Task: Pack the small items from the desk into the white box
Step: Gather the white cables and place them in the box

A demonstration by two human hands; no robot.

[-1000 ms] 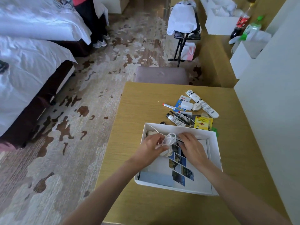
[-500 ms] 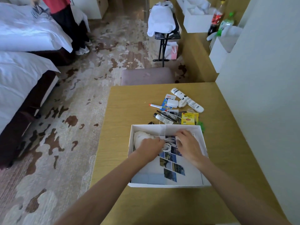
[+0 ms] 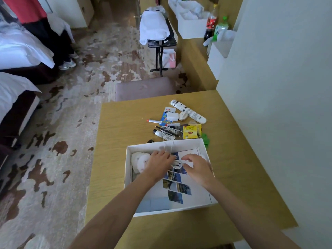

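Note:
The white box (image 3: 128, 169) stands open on the wooden desk (image 3: 122, 126). In it lie a photo booklet (image 3: 181, 187) and a round white soft item (image 3: 139, 161) at the far left. My left hand (image 3: 159, 163) and my right hand (image 3: 196, 168) are both inside the box, holding a coiled white cable (image 3: 177, 164) low over the booklet. A strand of cable (image 3: 170, 146) crosses the box's back wall. Behind the box lie a white tube (image 3: 187, 111), a white charger (image 3: 172, 116), a red-capped marker (image 3: 154, 121), a small tube (image 3: 164, 134) and a yellow tea bag (image 3: 190, 132).
A white wall (image 3: 269, 123) borders the desk on the right. A padded stool (image 3: 143, 90) stands at the desk's far edge. Beds (image 3: 16, 87) are on the left over patterned carpet. A person (image 3: 45, 33) stands by the far bed. Bottles (image 3: 217, 26) and white boxes sit on the far counter.
Both hands have lowered the cable coil from the box's rear edge down onto the booklet inside. My head has shifted, so the desk sits lower and further right in view.

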